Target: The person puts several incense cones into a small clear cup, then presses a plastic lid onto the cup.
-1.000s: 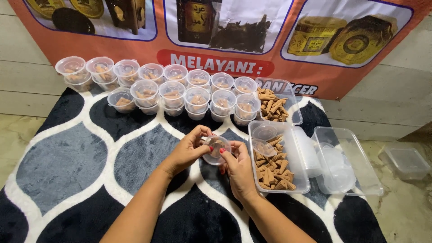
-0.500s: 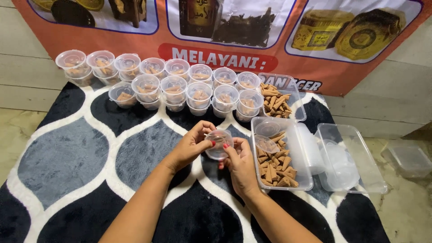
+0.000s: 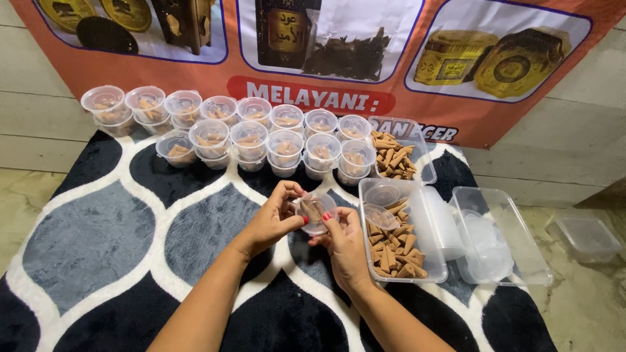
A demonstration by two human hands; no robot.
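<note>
Head view: both hands — left hand [image 3: 272, 220], right hand [image 3: 344, 248] — grasp one small clear cup [image 3: 314, 212]; many filled cups [image 3: 248, 133] stand far, loose cones [image 3: 391, 244] remain in the right tray

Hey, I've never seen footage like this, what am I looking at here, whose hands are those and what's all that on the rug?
The single view comes from a camera worn on a person's head, looking down at their own bare hands. The left hand and right hand together hold a small clear cup with brown cones inside. On the patterned rug stand rows of filled lidded cups, two clear tubs of loose cones, and an empty tub to the right.
</note>
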